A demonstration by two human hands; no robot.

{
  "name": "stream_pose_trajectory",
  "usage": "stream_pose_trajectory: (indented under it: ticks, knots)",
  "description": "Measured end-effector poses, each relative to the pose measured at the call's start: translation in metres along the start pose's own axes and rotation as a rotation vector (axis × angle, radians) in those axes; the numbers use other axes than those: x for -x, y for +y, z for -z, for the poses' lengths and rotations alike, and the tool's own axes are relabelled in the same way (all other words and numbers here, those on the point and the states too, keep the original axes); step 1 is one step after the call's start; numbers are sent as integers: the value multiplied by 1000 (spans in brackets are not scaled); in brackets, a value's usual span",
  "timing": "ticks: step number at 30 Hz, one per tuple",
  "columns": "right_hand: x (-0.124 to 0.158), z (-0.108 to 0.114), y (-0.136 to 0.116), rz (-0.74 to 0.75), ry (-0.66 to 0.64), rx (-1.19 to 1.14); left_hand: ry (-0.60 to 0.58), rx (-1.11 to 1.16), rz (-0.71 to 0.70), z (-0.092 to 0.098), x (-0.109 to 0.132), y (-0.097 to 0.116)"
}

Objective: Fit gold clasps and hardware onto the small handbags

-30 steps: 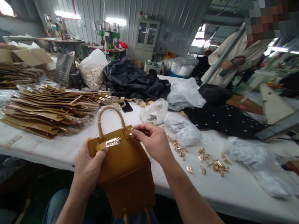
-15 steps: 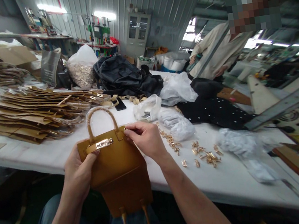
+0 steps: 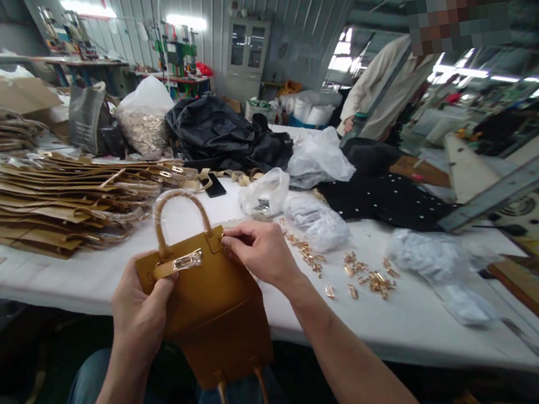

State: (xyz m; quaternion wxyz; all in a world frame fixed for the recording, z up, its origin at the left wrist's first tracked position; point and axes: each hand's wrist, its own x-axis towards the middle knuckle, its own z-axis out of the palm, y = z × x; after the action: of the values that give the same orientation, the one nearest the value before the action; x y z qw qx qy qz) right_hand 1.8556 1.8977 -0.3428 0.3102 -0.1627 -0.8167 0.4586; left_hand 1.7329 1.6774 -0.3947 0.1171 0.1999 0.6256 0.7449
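Brown bag (image 3: 216, 290) between both hands (image 3: 138, 304)

No writing is legible; the grey bag (image 3: 86, 119) bears blurred print (image 3: 83, 136).

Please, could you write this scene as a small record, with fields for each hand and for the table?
Left hand: grips the brown handbag body by its left edge, thumb beside the clasp strap
Right hand: pinches at a small gold-toned fitting near the upper right corner
Handbag body: a handle at each end, held over the lap
Table, right: loose gold-toned hardware
Table, left: stacked brown bag pieces
Table, behind: phone, black bundle
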Motion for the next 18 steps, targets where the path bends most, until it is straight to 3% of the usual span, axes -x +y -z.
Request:
stream_pose_trajectory:
  ticks: [7,18]
  knots:
    - [-2,3,-6,90,-45,133,39,-181,-94,-2,7,5]
    - [-7,-13,9,-5,-177,254,46,-301,-86,-4,13,-9]
